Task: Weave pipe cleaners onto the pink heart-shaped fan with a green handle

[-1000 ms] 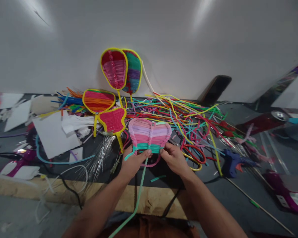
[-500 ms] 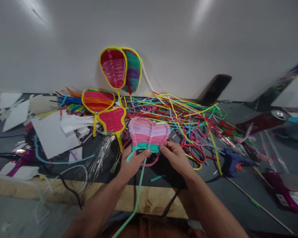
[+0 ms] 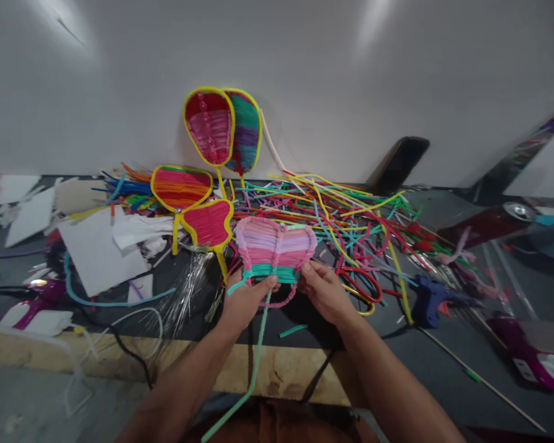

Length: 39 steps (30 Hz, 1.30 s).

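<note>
Both my hands hold up a pipe-cleaner fan [image 3: 277, 247] with pink, lilac and teal rows inside a twisted pink frame. My left hand [image 3: 247, 301] grips its lower left, thumb across the teal rows. At the lower right edge, my right hand [image 3: 325, 290] pinches the frame or a strand's end; its fingertips hide which. A pale green pipe cleaner [image 3: 257, 363] hangs from the fan's bottom down toward my lap. One teal end [image 3: 238, 286] sticks out past the left side. Below the teal rows, the pink frame curves round an unfilled gap.
Behind lie many loose pipe cleaners [image 3: 351, 215]. Yellow-rimmed fans [image 3: 210, 126] lean on the wall, others [image 3: 207, 224] sit left. A blue glue gun [image 3: 429, 301], phone [image 3: 399, 163] and can [image 3: 493, 224] are right; white card [image 3: 104, 252] and tinsel [image 3: 189, 283] left.
The fan has shifted slightly left and turned a little. My right fingers have risen along its right edge. The teal end at left now points further outward.
</note>
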Each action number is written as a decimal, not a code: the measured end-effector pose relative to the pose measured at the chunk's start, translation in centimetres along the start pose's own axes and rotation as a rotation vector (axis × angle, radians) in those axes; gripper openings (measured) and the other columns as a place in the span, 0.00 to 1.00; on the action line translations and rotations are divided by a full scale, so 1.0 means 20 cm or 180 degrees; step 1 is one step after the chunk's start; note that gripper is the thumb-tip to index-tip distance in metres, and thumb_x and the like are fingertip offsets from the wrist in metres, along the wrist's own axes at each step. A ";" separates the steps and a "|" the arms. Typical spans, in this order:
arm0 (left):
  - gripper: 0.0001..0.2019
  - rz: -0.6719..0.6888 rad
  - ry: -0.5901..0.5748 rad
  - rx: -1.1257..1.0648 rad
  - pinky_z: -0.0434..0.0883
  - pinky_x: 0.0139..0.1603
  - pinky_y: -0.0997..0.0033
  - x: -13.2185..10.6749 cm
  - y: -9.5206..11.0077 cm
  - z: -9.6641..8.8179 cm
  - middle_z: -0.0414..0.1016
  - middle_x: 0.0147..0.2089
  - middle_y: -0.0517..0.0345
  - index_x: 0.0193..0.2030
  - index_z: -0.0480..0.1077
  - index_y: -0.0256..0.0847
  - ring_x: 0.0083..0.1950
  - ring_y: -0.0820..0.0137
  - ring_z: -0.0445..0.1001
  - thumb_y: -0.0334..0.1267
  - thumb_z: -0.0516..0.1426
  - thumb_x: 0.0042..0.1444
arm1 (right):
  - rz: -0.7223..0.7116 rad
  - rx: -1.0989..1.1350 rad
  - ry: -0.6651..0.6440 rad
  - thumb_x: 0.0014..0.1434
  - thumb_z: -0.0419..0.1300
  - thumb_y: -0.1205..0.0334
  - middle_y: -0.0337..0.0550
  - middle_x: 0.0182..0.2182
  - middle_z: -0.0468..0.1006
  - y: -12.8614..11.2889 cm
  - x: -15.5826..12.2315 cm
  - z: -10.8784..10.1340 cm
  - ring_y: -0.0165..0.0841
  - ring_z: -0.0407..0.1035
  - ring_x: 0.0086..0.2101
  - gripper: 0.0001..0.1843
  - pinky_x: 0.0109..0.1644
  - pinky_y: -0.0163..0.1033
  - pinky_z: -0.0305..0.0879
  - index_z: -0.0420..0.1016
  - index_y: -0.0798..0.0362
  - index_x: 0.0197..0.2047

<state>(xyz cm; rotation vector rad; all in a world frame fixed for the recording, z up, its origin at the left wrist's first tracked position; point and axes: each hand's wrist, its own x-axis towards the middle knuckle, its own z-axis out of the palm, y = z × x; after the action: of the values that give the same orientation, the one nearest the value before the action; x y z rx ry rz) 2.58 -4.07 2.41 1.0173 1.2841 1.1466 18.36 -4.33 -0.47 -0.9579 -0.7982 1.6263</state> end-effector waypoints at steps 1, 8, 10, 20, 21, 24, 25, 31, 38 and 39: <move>0.10 0.0005 -0.0085 -0.0012 0.75 0.36 0.64 0.00 0.00 0.00 0.77 0.27 0.58 0.28 0.72 0.39 0.29 0.66 0.75 0.42 0.65 0.41 | -0.0013 -0.0025 0.0018 0.53 0.62 0.50 0.32 0.19 0.61 0.00 0.00 0.00 0.24 0.52 0.20 0.15 0.25 0.31 0.51 0.70 0.53 0.27; 0.08 -0.0101 -0.0310 -0.0342 0.75 0.35 0.64 0.00 -0.02 0.00 0.76 0.26 0.60 0.30 0.73 0.40 0.28 0.68 0.75 0.39 0.65 0.43 | 0.0032 0.0218 0.0042 0.51 0.63 0.49 0.34 0.23 0.66 0.02 0.00 0.01 0.25 0.55 0.22 0.14 0.28 0.32 0.53 0.72 0.51 0.31; 0.10 -0.0186 -0.0203 -0.0444 0.75 0.33 0.65 0.01 -0.04 -0.01 0.76 0.25 0.60 0.30 0.72 0.38 0.27 0.68 0.75 0.39 0.66 0.41 | 0.0095 0.0074 -0.0007 0.52 0.62 0.47 0.33 0.20 0.63 0.01 -0.01 0.02 0.25 0.53 0.21 0.16 0.27 0.32 0.52 0.71 0.52 0.28; 0.10 0.0041 -0.0158 -0.0172 0.75 0.35 0.65 0.01 -0.03 -0.02 0.77 0.27 0.57 0.30 0.74 0.38 0.28 0.67 0.75 0.39 0.65 0.41 | -0.0182 -0.1048 -0.0169 0.50 0.62 0.54 0.34 0.21 0.65 -0.03 -0.02 0.01 0.26 0.55 0.24 0.12 0.30 0.34 0.54 0.71 0.54 0.26; 0.09 0.0059 -0.0167 -0.0163 0.75 0.35 0.66 0.01 -0.03 -0.02 0.77 0.27 0.57 0.30 0.74 0.38 0.28 0.67 0.75 0.39 0.65 0.42 | -0.0226 -0.0964 -0.0161 0.51 0.62 0.55 0.34 0.22 0.66 -0.01 -0.02 0.01 0.26 0.57 0.24 0.10 0.31 0.34 0.56 0.72 0.54 0.27; 0.08 -0.0091 -0.0306 -0.0447 0.75 0.33 0.67 0.00 -0.01 -0.01 0.76 0.25 0.59 0.28 0.74 0.38 0.27 0.69 0.74 0.38 0.66 0.41 | -0.0315 -0.0544 -0.0223 0.50 0.62 0.57 0.36 0.26 0.70 0.02 -0.01 0.00 0.28 0.60 0.27 0.08 0.35 0.36 0.59 0.74 0.51 0.32; 0.09 -0.0212 -0.0351 -0.0573 0.75 0.32 0.67 0.00 -0.01 -0.01 0.76 0.24 0.59 0.27 0.74 0.37 0.26 0.69 0.74 0.37 0.66 0.40 | -0.0298 -0.0410 -0.0276 0.50 0.63 0.56 0.36 0.26 0.71 0.03 -0.01 0.00 0.29 0.61 0.28 0.08 0.35 0.36 0.59 0.74 0.51 0.33; 0.10 -0.0306 -0.0177 -0.0569 0.75 0.30 0.68 0.02 -0.01 -0.03 0.75 0.23 0.60 0.27 0.73 0.36 0.25 0.70 0.74 0.37 0.67 0.38 | 0.0000 -0.0422 -0.0311 0.51 0.64 0.54 0.35 0.23 0.66 0.02 -0.01 -0.02 0.26 0.56 0.23 0.10 0.29 0.33 0.54 0.73 0.52 0.30; 0.09 -0.0169 -0.0311 -0.0507 0.75 0.31 0.68 0.01 -0.02 -0.02 0.75 0.24 0.60 0.28 0.73 0.37 0.25 0.70 0.74 0.36 0.66 0.40 | -0.0159 -0.0180 -0.0258 0.51 0.64 0.53 0.37 0.25 0.66 0.02 -0.02 0.00 0.28 0.58 0.26 0.11 0.32 0.35 0.57 0.72 0.52 0.31; 0.09 -0.0200 -0.0319 -0.0545 0.75 0.31 0.68 0.01 -0.02 -0.02 0.75 0.24 0.60 0.28 0.73 0.36 0.25 0.70 0.74 0.36 0.66 0.40 | -0.0158 -0.0099 -0.0261 0.50 0.65 0.52 0.37 0.26 0.67 0.02 -0.02 0.01 0.28 0.58 0.26 0.12 0.32 0.35 0.57 0.72 0.51 0.32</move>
<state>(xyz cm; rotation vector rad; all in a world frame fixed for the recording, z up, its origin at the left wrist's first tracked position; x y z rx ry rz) 2.15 -3.89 1.87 0.8904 1.1111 1.1229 18.09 -4.75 -0.67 -0.8910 -0.8986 1.6226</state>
